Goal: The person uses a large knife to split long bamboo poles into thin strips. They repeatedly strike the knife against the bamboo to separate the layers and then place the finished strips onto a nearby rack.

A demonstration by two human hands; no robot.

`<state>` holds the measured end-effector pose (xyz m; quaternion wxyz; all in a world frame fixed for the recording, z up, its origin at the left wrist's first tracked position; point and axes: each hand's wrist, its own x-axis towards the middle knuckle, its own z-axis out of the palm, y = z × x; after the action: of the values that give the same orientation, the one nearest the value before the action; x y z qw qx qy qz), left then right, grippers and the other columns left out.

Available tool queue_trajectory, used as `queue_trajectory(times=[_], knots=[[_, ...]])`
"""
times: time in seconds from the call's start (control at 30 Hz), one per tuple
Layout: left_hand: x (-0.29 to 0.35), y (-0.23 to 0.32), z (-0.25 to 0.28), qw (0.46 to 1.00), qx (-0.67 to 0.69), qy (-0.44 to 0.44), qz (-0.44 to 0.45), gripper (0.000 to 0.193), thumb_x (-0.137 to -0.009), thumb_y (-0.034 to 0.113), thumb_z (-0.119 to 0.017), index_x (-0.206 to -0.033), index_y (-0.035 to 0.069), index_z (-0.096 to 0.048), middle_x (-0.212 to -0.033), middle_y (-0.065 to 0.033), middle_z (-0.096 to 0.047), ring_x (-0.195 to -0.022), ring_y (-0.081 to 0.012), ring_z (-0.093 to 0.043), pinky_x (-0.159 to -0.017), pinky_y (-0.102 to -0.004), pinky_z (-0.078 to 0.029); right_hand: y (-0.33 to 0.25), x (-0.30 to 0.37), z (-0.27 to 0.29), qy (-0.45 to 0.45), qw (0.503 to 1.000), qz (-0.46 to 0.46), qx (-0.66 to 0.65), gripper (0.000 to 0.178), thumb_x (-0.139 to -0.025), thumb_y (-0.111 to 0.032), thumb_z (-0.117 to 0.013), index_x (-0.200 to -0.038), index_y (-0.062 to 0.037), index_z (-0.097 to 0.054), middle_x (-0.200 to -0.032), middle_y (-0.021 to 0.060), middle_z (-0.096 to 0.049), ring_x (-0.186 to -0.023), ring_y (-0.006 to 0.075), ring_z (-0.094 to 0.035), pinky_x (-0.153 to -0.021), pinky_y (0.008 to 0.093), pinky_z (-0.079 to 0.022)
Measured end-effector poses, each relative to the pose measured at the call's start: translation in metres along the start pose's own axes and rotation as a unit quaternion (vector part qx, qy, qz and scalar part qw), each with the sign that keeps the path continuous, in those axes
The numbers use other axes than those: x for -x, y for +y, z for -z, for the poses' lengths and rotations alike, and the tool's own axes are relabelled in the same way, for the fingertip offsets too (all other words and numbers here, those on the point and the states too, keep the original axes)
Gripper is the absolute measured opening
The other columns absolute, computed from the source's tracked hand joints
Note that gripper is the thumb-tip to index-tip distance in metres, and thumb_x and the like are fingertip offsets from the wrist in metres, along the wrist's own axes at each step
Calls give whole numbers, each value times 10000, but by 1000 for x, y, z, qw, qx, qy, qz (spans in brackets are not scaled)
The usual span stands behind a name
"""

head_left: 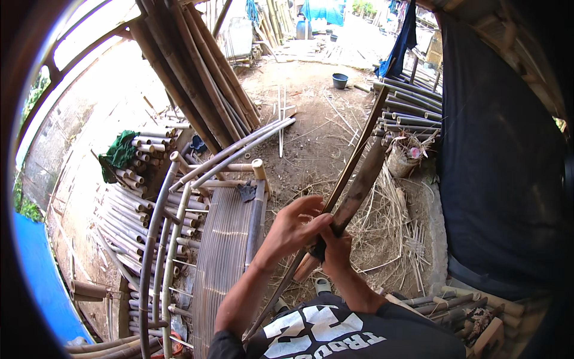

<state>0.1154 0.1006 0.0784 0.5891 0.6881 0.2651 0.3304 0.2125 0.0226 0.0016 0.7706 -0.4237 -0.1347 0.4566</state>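
Note:
In front of my chest a long, narrow bamboo strip (pixel 348 173) slants from my lap up to the far right. My left hand (pixel 299 222) is closed around it at mid-length, its thumb across the strip and its fingers slightly blurred. Just right of it, my right hand (pixel 338 256) grips a machete with a broad, brown-stained blade (pixel 360 190) that points away and up to the right, beside the strip. Below that hand a pale wooden handle end (pixel 306 268) shows. Something black is partly hidden between my hands.
Left of me stands a bamboo bench (pixel 224 239) with a slatted seat, a dark cloth (pixel 246 191) on it. Cut bamboo poles (pixel 125 209) are stacked beyond it. Tall poles (pixel 191 72) lean behind. Shavings (pixel 382 221) litter the ground at right, near a dark curtain (pixel 502 149).

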Motion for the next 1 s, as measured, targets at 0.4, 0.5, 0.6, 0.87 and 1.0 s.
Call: queue_trajectory(times=[0.4,0.5,0.6,0.87,1.0], knots=[[-48,-13,-39,983,146,-60,92,291,-949,245,-626,-1069,-16,-676,-808,-39,-675,-694,-85,-615,-631,-223,-507,-35,-17,71,-8,996,85,30,398,-921,-227,-666,-1208,29,-562,-736,30,-629,-541,97,-584,-507,248,-484],[-44,-9,-38,973,182,-56,132,287,-948,249,-626,-1053,-13,-679,-795,-39,-666,-680,-92,-617,-624,-228,-511,-74,-41,70,27,964,212,158,532,-915,-231,-661,-1320,68,-488,-771,47,-633,-567,100,-590,-540,260,-500],[-41,-5,-43,970,205,-71,110,271,-953,228,-618,-1029,-26,-673,-788,-54,-664,-671,-109,-623,-607,-228,-513,-99,-70,51,-88,972,200,88,631,-892,-257,-692,-1369,68,-436,-681,41,-616,-572,104,-592,-555,265,-499],[-24,-4,-22,974,215,22,70,227,-951,210,-618,-987,-11,-658,-656,-35,-619,-517,-90,-576,-455,-215,-452,-89,-102,74,-5,980,185,71,252,-883,-248,-710,-866,-12,-626,-594,17,-570,-509,137,-563,-517,310,-488],[-23,40,31,984,156,80,25,285,-955,282,-597,-993,3,-641,-615,-14,-572,-486,-60,-501,-430,-192,-374,-86,-163,179,154,973,148,89,148,-865,-156,-700,-905,-35,-625,-671,31,-611,-479,107,-565,-421,271,-493]])
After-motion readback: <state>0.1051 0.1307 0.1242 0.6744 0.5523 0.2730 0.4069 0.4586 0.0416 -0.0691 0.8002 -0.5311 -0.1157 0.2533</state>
